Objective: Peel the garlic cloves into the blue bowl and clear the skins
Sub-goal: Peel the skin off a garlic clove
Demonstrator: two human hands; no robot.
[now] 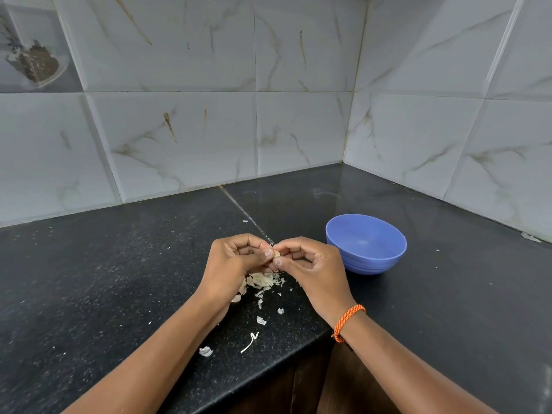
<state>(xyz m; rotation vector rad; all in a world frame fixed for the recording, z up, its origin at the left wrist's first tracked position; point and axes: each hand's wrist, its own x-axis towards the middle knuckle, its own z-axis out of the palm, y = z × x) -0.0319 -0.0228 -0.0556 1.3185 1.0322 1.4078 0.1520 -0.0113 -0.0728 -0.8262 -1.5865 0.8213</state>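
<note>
A garlic clove (276, 254), pale and mostly hidden, sits pinched between the fingertips of both hands, held just above a black stone counter (104, 279). The left hand (236, 261) curls its fingers and thumb round the clove from one side; the right hand (307, 264) pinches it from the other, so the two sets of fingertips touch (whether skin is still on the clove cannot be told). Directly beneath the hands lies a small heap of papery skins (263, 280), with a few unpeeled cloves (241, 291) partly hidden under the left wrist. More scraps of skin trail toward the counter's front edge. To the right of the hands, apart from them, stands the blue bowl (366, 245); nothing shows inside it. An orange braided cord (348, 322) circles the right wrist. Grey marbled tiles (209, 115) cover the two walls that meet in the corner behind.
</note>
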